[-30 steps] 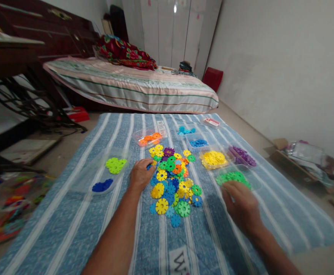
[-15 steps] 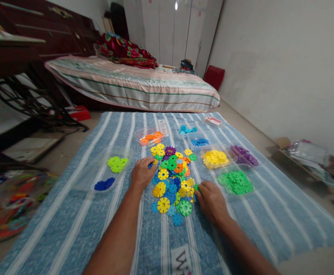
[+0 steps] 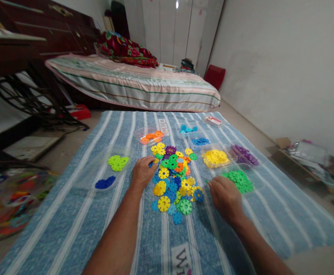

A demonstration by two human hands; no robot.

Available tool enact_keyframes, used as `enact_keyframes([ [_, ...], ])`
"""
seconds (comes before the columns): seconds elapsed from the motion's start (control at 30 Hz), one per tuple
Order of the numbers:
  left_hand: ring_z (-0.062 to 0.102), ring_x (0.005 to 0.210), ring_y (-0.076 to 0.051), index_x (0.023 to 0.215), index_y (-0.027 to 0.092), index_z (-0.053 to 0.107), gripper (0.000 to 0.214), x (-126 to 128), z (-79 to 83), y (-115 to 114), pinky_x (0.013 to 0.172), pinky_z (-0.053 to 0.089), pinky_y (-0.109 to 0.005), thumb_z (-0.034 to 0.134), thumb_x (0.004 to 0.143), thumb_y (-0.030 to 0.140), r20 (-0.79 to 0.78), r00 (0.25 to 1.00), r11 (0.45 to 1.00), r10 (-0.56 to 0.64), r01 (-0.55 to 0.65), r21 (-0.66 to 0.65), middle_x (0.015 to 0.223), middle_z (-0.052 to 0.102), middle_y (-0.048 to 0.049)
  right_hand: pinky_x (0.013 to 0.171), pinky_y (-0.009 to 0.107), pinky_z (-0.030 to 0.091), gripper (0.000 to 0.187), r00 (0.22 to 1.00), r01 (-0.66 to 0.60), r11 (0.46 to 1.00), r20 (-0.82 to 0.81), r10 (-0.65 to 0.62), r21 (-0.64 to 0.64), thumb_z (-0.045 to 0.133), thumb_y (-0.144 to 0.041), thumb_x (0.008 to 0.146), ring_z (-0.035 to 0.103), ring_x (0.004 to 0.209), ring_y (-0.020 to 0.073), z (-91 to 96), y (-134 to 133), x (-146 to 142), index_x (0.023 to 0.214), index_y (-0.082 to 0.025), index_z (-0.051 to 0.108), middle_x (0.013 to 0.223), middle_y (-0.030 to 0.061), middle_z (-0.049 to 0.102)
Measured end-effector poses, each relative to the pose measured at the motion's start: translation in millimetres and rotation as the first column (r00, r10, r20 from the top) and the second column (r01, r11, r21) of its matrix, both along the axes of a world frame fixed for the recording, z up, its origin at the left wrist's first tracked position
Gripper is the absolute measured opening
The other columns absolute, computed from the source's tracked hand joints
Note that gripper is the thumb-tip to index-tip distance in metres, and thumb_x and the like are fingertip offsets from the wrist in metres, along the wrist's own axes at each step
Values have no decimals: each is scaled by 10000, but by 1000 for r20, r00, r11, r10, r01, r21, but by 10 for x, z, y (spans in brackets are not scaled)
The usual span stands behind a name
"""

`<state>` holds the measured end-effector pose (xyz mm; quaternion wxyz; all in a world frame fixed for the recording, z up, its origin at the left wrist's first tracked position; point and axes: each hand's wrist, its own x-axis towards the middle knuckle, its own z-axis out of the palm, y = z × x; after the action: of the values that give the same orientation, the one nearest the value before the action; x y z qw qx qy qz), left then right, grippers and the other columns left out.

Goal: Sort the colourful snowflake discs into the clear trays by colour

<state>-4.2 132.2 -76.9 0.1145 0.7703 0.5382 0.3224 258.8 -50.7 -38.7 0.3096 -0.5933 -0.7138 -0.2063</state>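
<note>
A pile of flat plastic gear-shaped discs (image 3: 175,182) in yellow, blue, green and orange lies on a blue striped blanket (image 3: 69,214). My left hand (image 3: 142,172) rests on the pile's left edge, its fingers curled over a dark blue disc (image 3: 150,164). My right hand (image 3: 225,198) hovers between the pile and the clear tray of green discs (image 3: 239,181). Its fingers are closed, and a sliver of green (image 3: 207,181) shows at the fingertips.
Clear trays ring the pile: lime (image 3: 117,162), dark blue (image 3: 105,183), orange (image 3: 151,136), light blue (image 3: 187,129), blue (image 3: 200,141), yellow (image 3: 216,157), purple (image 3: 244,154). A mattress (image 3: 132,86) lies beyond. A toy bag (image 3: 9,198) sits left, a cardboard box (image 3: 307,156) right.
My right hand went from the green tray to the pile's right edge, closed there, and has now drawn back toward the green tray. My left hand has stayed put.
</note>
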Motion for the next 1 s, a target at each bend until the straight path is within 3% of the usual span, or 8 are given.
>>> enact_keyframes([
  [0.17, 624, 1067, -221, 910, 230, 685, 207, 5, 5, -4, 990, 451, -355, 552, 764, 291, -6, 1000, 1000, 10, -10, -8, 1103, 714, -46, 830, 383, 435, 139, 966, 250, 960, 37, -257, 129, 535, -192, 906, 598, 824, 214, 279, -48, 328, 820, -186, 643, 850, 82, 680],
  [0.23, 621, 1074, -222, 909, 228, 686, 206, 4, 7, -5, 993, 449, -356, 552, 765, 288, -10, 1000, 1000, 15, -15, -13, 1108, 712, -50, 828, 392, 436, 130, 956, 287, 946, 24, -293, 149, 541, -196, 901, 600, 815, 217, 311, -72, 355, 825, -184, 646, 838, 82, 682],
  [0.37, 621, 1072, -221, 915, 232, 687, 208, 6, 11, -9, 1000, 446, -354, 552, 770, 292, -12, 1000, 1000, 12, -12, -16, 1104, 713, -42, 751, 327, 471, 177, 998, 36, 999, -46, -36, -7, 508, -167, 910, 598, 771, 186, 167, -145, 119, 783, -195, 628, 787, 62, 666],
  [0.5, 621, 1073, -223, 926, 213, 690, 220, 12, 13, -16, 1002, 446, -352, 552, 772, 290, -13, 1000, 1000, 10, -10, -13, 1102, 713, -54, 783, 330, 513, 145, 980, -160, 975, -145, 137, -156, 505, -180, 912, 617, 863, 189, -106, -232, -242, 871, -199, 642, 897, 73, 673],
  [0.63, 624, 1071, -222, 939, 214, 689, 229, 13, 14, -20, 1001, 451, -358, 547, 777, 293, -12, 1000, 1000, 14, -14, -11, 1107, 712, -50, 900, 433, 517, 168, 973, -217, 953, -125, 194, -212, 575, -260, 863, 560, 1121, 275, -268, -274, -457, 1004, -192, 638, 1134, 117, 638],
  [0.77, 629, 1062, -223, 934, 207, 692, 228, 11, 13, -13, 997, 454, -356, 553, 776, 294, -12, 1000, 1000, 9, -9, -8, 1101, 715, -57, 930, 511, 505, 258, 980, -197, 937, -88, 178, -288, 675, -294, 787, 490, 1220, 344, -308, -250, -552, 1009, -166, 640, 1246, 166, 581],
  [0.9, 628, 1064, -225, 937, 205, 694, 227, 10, 7, -7, 996, 454, -357, 560, 775, 292, -10, 1000, 1000, 8, -8, -6, 1103, 714, -62, 955, 518, 495, 229, 982, -190, 934, -80, 173, -302, 674, -249, 797, 491, 1224, 341, -344, -216, -598, 1006, -159, 650, 1245, 160, 588],
  [1.0, 628, 1063, -226, 939, 200, 694, 229, 9, -5, -5, 993, 455, -357, 564, 773, 291, -1, 1000, 1000, 13, -13, -1, 1101, 715, -66, 954, 493, 502, 128, 975, -212, 947, -115, 189, -240, 599, -214, 850, 516, 1198, 304, -355, -208, -608, 959, -178, 655, 1195, 127, 620],
])
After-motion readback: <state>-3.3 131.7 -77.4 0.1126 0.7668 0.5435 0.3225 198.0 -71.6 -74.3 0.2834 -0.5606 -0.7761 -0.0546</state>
